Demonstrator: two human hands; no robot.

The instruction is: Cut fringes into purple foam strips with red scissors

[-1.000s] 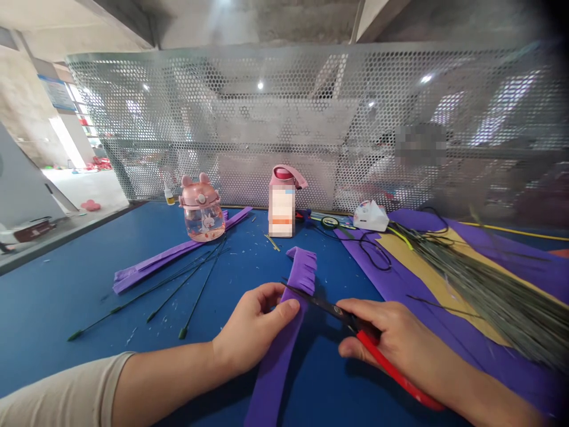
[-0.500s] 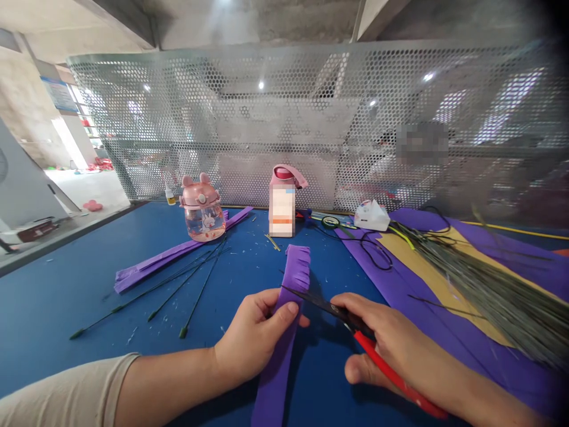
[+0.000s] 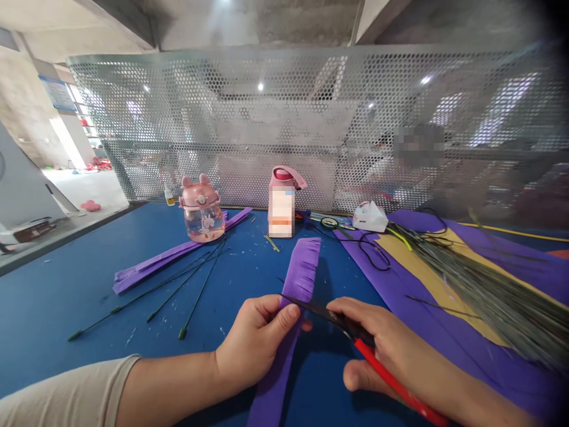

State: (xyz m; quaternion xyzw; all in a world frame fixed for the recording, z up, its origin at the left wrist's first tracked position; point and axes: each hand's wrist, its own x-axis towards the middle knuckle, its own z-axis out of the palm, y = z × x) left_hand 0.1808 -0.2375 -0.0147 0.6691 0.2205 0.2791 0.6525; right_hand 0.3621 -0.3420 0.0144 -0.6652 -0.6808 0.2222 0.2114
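My left hand (image 3: 258, 341) pinches a long purple foam strip (image 3: 300, 279) between thumb and fingers, holding it above the blue table (image 3: 66, 296). The strip's right edge is cut into a fringe along its far part. My right hand (image 3: 386, 347) grips red-handled scissors (image 3: 351, 335), whose dark blades reach left into the strip's edge just beside my left thumb. The strip's near end runs down out of view under my left hand.
A pink bunny-lidded bottle (image 3: 202, 210) and a pink-capped bottle (image 3: 281, 204) stand at the back. Folded purple strips (image 3: 173, 252) and green wire stems (image 3: 186, 281) lie on the left. Purple and yellow sheets (image 3: 427, 267), a bundle of thin stems (image 3: 484, 284), a tape roll (image 3: 329, 222) and a perforated metal screen (image 3: 311, 124) lie right and behind.
The purple strip has slid forward through my left hand, so more fringed length shows beyond it. The scissors have stayed at the strip's edge and my right hand dropped slightly.
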